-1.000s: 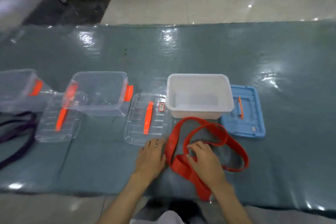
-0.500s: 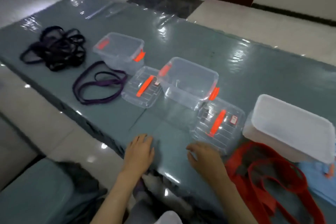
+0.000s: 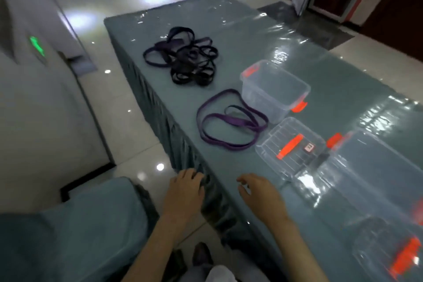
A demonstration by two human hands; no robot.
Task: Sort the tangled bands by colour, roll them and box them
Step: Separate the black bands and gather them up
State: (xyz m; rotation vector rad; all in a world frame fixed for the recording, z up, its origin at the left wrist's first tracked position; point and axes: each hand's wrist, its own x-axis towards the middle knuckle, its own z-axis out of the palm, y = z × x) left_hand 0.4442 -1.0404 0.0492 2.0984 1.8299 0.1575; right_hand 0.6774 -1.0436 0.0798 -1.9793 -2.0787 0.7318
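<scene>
A tangled heap of dark purple and black bands (image 3: 183, 58) lies at the far left end of the table. Nearer, one purple band (image 3: 229, 120) lies loose in loops beside a clear box with orange latches (image 3: 273, 88). Its clear lid with an orange handle (image 3: 290, 147) lies flat in front of it. A second clear box (image 3: 375, 178) stands at the right, blurred. My left hand (image 3: 185, 192) rests at the table's front edge with relaxed fingers. My right hand (image 3: 259, 194) hovers over the table, fingers loosely bent, holding nothing.
The table (image 3: 251, 36) wears a grey-green cloth under shiny plastic film. A chair with a teal seat (image 3: 68, 231) stands at the lower left. Another clear lid with an orange handle (image 3: 398, 256) lies at the lower right. Glossy tiled floor surrounds the table.
The view has swung left, away from the red band and white box. My right hand has let go of the red band, and both hands have moved left along the table's front edge.
</scene>
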